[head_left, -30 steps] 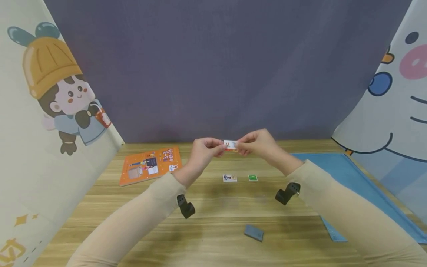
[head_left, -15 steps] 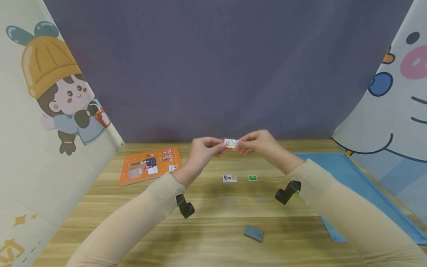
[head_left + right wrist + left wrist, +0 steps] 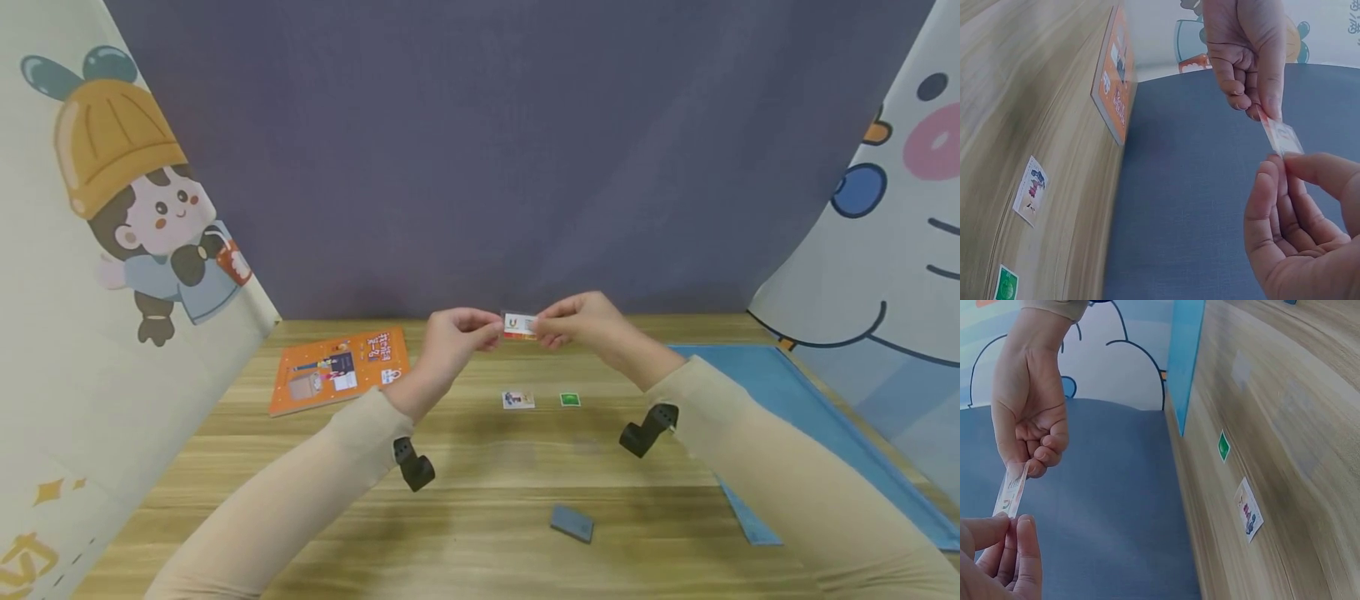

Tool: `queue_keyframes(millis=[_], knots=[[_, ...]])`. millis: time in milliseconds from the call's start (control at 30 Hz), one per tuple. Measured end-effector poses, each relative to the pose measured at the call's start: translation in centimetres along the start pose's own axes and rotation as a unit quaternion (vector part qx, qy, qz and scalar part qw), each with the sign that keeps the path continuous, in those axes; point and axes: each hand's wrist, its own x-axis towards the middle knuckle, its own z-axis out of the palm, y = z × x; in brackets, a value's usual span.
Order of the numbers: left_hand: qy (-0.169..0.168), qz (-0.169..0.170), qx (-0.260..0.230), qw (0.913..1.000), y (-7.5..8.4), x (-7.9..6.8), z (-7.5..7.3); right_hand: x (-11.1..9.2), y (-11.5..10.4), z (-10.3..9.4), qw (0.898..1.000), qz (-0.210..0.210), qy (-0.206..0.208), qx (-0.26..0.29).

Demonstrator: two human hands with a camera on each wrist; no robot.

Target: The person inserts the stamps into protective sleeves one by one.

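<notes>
Above the far part of the table, a small clear plastic packet with a white and orange-red label [image 3: 519, 324] is stretched between both hands. My left hand [image 3: 456, 340] pinches its left end between thumb and fingers. At the opposite end my right hand [image 3: 587, 321] pinches it the same way, covering part of the label. The right wrist view shows the packet [image 3: 1284, 137] tilted and see-through at its edge. Below, flat on the wooden table, lie a picture stamp [image 3: 518, 401] and a smaller green stamp [image 3: 570, 400], both apart from the hands.
An orange illustrated book [image 3: 337, 372] lies at the back left of the table [image 3: 480, 550]. A small grey flat block [image 3: 572, 523] sits near the front. On the right is a blue mat or folder [image 3: 780, 417], partly under the right sleeve. A dark cloth [image 3: 510, 150] hangs behind.
The packet's face has turned slightly toward the head camera, and more of its label and logo shows. My left fingers have shifted a little left; both hands keep their pinch.
</notes>
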Motion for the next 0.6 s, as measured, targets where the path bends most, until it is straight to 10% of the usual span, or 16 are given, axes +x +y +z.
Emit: queue_keyframes(millis=[600], knots=[[0.0, 0.004, -0.005, 1.0, 0.26, -0.16, 0.2, 0.14, -0.02, 0.08, 1.0, 0.013, 0.0, 0.014]])
